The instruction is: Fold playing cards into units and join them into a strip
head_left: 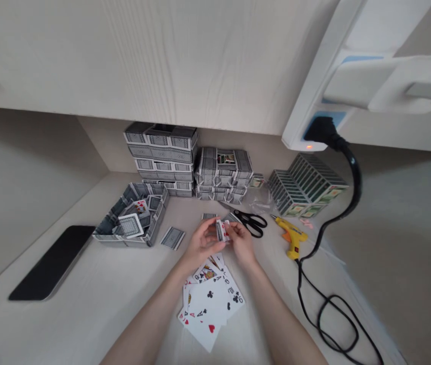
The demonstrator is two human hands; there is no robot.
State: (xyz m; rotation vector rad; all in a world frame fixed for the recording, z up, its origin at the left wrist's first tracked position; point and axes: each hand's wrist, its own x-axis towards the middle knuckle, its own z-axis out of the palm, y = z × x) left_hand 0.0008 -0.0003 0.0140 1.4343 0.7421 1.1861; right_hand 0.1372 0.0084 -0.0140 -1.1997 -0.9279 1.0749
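My left hand (202, 242) and my right hand (241, 241) meet over the desk, both pinching a folded playing card (222, 230) with red pips. Several playing cards (210, 300) lie face up in a loose spread just below my wrists. One face-down card (172, 238) rests left of my left hand. Another face-down card (209, 216) shows just beyond my fingers.
Card-built boxes (162, 157) are stacked at the back, with an open card tray (133, 220) at left. Black scissors (252, 222), a yellow glue gun (293, 237) with a black cord (327, 309), boxed decks (306, 185) and a dark phone (53, 261) lie around.
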